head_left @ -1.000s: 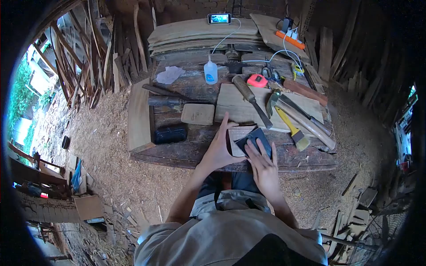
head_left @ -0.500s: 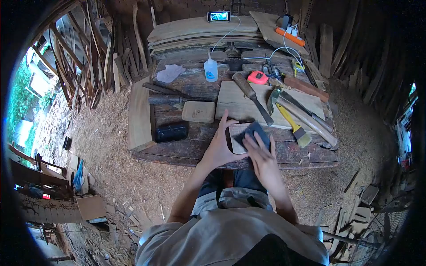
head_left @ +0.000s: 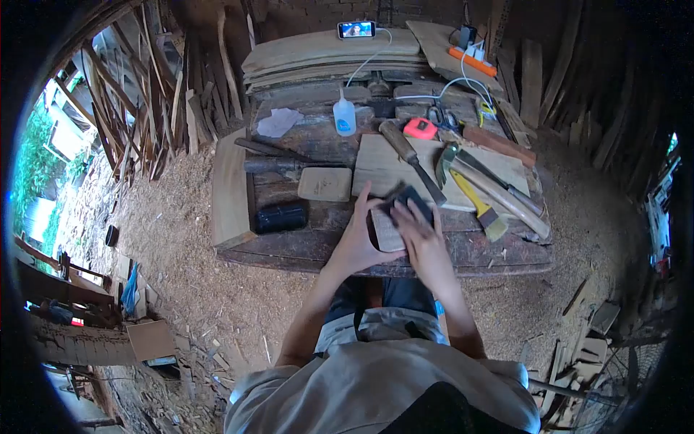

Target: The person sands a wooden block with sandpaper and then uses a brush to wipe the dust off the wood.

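A small pale wooden block (head_left: 387, 233) lies at the front edge of the workbench. My left hand (head_left: 356, 239) is wrapped round its left side, thumb along the near edge and fingers at the far corner. On top of the block, a dark sheet or pad (head_left: 406, 200), probably abrasive, is under the fingers of my right hand (head_left: 423, 239), which press it down. Just beyond my hands is a wide light board (head_left: 376, 165) with a chisel (head_left: 412, 160) resting on it.
A hammer (head_left: 491, 189), a yellow brush (head_left: 477, 202) and a red tape measure (head_left: 420, 129) lie to the right. A white bottle (head_left: 345, 117) stands behind. At left are a wooden block (head_left: 324, 184) and a black object (head_left: 281, 217). A phone (head_left: 356, 30) sits at the back.
My right hand and the dark pad have slid left and away from me over the block, baring its near part. My left hand stays nearly in place.
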